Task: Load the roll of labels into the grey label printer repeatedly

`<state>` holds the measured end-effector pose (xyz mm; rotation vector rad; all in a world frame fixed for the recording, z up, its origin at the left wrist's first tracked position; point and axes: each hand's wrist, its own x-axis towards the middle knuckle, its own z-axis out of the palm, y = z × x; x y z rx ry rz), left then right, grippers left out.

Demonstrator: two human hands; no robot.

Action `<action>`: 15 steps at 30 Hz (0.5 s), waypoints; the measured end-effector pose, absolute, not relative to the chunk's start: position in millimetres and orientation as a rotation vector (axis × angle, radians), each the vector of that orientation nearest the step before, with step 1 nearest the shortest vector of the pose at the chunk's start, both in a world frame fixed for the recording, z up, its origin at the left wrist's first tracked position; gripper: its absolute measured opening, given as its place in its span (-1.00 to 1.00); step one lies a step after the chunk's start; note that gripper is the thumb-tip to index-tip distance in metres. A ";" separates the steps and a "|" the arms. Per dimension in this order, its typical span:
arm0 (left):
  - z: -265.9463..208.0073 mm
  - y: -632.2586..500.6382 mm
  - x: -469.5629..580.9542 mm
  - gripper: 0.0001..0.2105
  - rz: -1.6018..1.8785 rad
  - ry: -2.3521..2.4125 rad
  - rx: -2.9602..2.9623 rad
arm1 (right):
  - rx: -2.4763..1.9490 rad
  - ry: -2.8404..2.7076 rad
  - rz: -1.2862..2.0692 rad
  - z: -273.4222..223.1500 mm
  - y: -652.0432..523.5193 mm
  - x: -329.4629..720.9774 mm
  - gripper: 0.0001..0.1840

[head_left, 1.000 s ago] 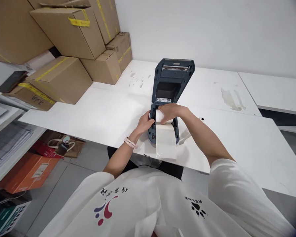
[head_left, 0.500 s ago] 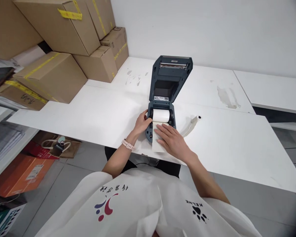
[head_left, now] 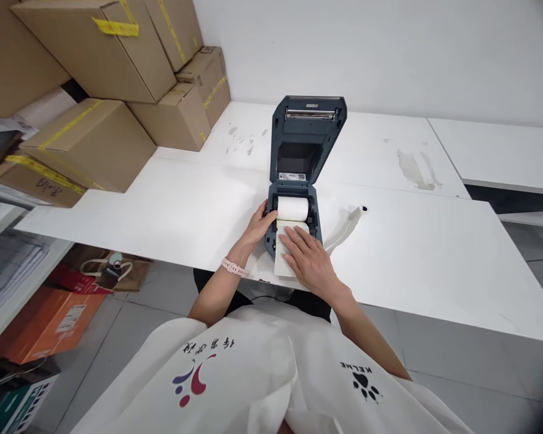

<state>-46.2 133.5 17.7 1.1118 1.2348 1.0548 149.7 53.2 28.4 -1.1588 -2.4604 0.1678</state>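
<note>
A dark blue-grey label printer [head_left: 271,243] stands on the white table with its lid [head_left: 304,129] tilted up. Inside it sits a white label roll [head_left: 293,209], and a strip of label paper [head_left: 286,262] runs from it out over the printer's front. My left hand [head_left: 257,226] grips the printer's left side, fingers along the outer wall and thumb over the rim by the roll. Lying flat on the strip, my right hand [head_left: 310,256] has its fingers stretched out and covers part of the paper and the printer's front right.
To the right of the printer lies a small paper core with a curled strip [head_left: 355,217]. Cardboard boxes [head_left: 90,141] are stacked on the left of the table [head_left: 411,259]. A white wall [head_left: 380,54] is behind. An orange box [head_left: 54,322] stands low at left.
The view has shifted slightly. My right hand still lies on the paper strip, its fingers moved only a little; my left hand keeps its place at the printer's side.
</note>
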 end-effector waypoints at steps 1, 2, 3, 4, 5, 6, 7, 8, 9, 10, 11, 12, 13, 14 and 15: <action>18.5 133.1 -45.8 -0.34 1.058 1.228 1.110 | -1.161 -2.462 0.172 29.1 53.6 149.7 -0.44; 19.4 132.8 -45.3 -0.35 1.065 1.223 1.107 | -1.163 -2.462 0.174 29.8 54.0 149.4 -0.45; 20.5 132.8 -44.7 -0.35 1.070 1.224 1.104 | -1.166 -2.460 0.176 30.6 54.5 149.0 -0.45; 21.6 133.1 -44.1 -0.36 1.070 1.233 1.103 | -1.170 -2.456 0.181 31.6 55.0 148.3 -0.45; 22.6 133.6 -43.6 -0.37 1.066 1.248 1.105 | -1.175 -2.450 0.191 32.6 55.5 147.5 -0.45; 23.6 134.3 -43.1 -0.38 1.057 1.264 1.108 | -1.179 -2.443 0.201 33.6 56.0 146.6 -0.45; 24.4 134.7 -42.7 -0.39 1.050 1.274 1.108 | -1.183 -2.437 0.211 34.5 56.4 145.6 -0.44; 25.2 134.5 -42.4 -0.39 1.048 1.276 1.103 | -1.187 -2.433 0.217 35.2 56.6 144.5 -0.44; 25.8 133.3 -42.0 -0.39 1.047 1.267 1.093 | -1.193 -2.431 0.217 35.5 56.7 143.4 -0.44; 26.3 130.4 -41.6 -0.38 1.045 1.254 1.077 | -1.200 -2.431 0.215 35.3 56.3 142.5 -0.45; 26.7 125.8 -41.1 -0.36 1.043 1.241 1.062 | -1.206 -2.432 0.213 34.8 55.6 141.8 -0.46; 27.0 119.1 -40.5 -0.33 1.041 1.227 1.054 | -1.209 -2.429 0.215 34.0 54.6 141.7 -0.47; 27.2 110.8 -39.8 -0.29 1.039 1.215 1.053 | -1.209 -2.421 0.226 33.2 53.3 142.4 -0.47; 27.2 101.1 -39.1 -0.26 1.037 1.208 1.056 | -1.199 -2.411 0.252 32.7 52.3 144.2 -0.48; 27.1 90.7 -38.5 -0.21 1.037 1.197 1.064 | -1.174 -2.396 0.296 33.2 52.1 147.2 -0.50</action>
